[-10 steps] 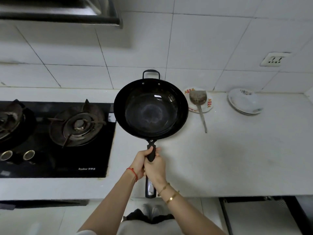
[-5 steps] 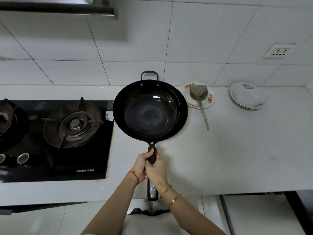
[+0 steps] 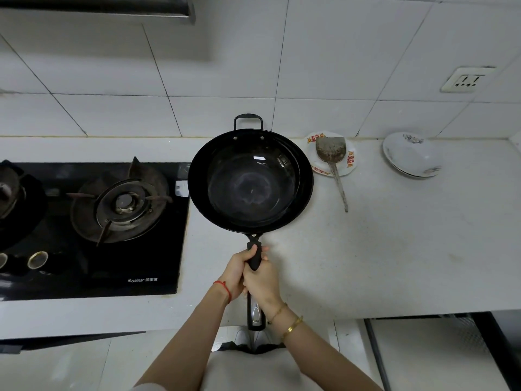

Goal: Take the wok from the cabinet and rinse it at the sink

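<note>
1. Together, my left hand (image 3: 234, 273) and my right hand (image 3: 263, 282) were wrapped tightly around the long handle of the black wok (image 3: 250, 185).
2. I held the wok above the white counter (image 3: 394, 249), just beside the gas stove (image 3: 93, 227).
3. A metal spatula (image 3: 332, 162) rested on a patterned plate (image 3: 348, 165); white bowls (image 3: 411, 155) stood further right.

Soft, even, dimmish light. A small glare spot sits inside the wok (image 3: 250, 187). Wide-angle bending curves the edges.
</note>
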The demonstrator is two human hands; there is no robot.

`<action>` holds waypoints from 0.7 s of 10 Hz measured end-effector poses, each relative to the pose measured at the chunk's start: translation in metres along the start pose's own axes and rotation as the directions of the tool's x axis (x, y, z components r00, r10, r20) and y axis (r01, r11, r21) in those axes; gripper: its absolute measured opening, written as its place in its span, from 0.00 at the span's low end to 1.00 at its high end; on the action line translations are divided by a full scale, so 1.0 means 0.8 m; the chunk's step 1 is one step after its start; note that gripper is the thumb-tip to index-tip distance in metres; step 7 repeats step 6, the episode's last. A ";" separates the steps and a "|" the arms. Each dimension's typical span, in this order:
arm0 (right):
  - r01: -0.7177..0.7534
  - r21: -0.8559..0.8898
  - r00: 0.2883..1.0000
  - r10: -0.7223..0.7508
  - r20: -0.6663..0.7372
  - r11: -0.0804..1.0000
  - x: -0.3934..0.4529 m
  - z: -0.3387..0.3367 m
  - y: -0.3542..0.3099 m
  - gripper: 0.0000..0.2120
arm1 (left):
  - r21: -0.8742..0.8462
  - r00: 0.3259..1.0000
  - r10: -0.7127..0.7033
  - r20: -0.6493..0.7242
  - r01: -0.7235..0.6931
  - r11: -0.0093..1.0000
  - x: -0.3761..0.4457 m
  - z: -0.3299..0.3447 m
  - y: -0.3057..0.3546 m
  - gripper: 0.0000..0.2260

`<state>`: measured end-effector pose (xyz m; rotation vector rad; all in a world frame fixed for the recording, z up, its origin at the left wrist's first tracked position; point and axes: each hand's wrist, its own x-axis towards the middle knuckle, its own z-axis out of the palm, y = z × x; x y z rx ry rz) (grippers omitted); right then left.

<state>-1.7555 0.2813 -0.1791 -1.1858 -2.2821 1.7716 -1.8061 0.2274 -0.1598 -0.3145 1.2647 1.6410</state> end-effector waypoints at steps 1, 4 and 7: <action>0.050 -0.131 0.997 -0.043 0.059 0.990 0.003 -0.010 0.005 0.12 | 0.024 0.997 0.071 -0.013 -0.071 0.997 0.003 0.003 -0.001 0.14; 0.212 -0.335 0.882 -0.032 0.470 0.918 0.011 -0.062 -0.022 0.15 | 0.453 0.953 0.268 -0.144 -0.177 0.874 -0.002 -0.008 0.001 0.16; 0.329 -0.476 0.935 -0.211 0.285 0.815 0.017 -0.097 -0.037 0.16 | 0.852 0.797 0.566 -0.211 -0.133 0.506 -0.034 -0.028 0.018 0.16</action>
